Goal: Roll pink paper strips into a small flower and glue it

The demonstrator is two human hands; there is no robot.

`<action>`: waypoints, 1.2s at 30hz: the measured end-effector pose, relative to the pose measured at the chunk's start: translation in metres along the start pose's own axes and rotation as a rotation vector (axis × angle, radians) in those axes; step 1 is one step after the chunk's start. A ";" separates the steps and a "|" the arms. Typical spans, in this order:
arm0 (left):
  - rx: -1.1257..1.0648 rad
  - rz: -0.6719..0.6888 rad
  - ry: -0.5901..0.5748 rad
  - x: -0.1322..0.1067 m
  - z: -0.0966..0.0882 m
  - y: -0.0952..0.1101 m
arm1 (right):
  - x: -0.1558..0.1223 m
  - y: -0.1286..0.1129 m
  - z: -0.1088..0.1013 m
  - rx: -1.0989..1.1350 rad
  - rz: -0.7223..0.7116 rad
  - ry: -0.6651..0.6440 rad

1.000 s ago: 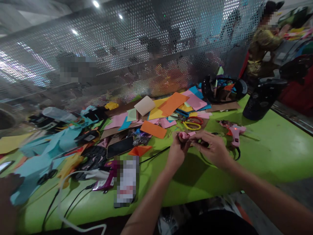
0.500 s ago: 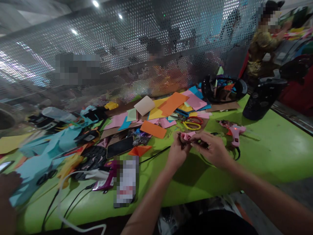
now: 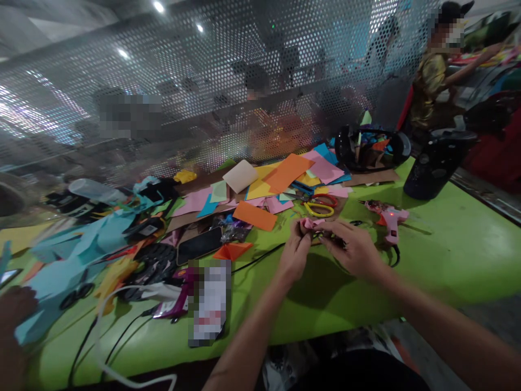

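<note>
Over the green table (image 3: 439,255), my left hand (image 3: 293,254) and my right hand (image 3: 355,249) meet around a small pink folded paper piece (image 3: 308,223). Both hands pinch it, fingers curled, the left from the left side and the right from the right. Something thin and dark lies under my right fingers; I cannot make it out. A pink glue gun (image 3: 388,219) lies on the table just right of my right hand, its light on. Yellow and red scissors (image 3: 320,206) lie just beyond the paper piece.
Coloured paper sheets (image 3: 285,174) are strewn at the back, a dark phone (image 3: 199,244) and cables at left. A black basket (image 3: 370,146) and a black container (image 3: 437,163) stand at the back right. A perforated metal screen (image 3: 203,87) backs the table. Another person (image 3: 433,76) stands far right.
The pink paper piece has turned a little between my fingers and my hands have shifted slightly. The person at the far right has stretched an arm out to the right.
</note>
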State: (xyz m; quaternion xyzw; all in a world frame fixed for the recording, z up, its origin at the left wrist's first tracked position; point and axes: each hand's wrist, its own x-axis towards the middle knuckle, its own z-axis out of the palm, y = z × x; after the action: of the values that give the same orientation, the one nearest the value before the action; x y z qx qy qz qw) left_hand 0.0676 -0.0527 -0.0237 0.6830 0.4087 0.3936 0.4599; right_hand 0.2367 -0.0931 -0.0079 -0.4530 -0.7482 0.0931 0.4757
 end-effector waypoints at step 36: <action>-0.084 -0.011 0.048 0.001 0.000 0.010 | 0.002 -0.001 -0.002 0.065 0.013 0.045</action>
State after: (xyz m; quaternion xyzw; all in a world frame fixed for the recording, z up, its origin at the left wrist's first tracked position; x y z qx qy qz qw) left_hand 0.0697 -0.0544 -0.0141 0.6512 0.4064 0.4242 0.4804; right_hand 0.2373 -0.0926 -0.0055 -0.4441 -0.7311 0.1105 0.5061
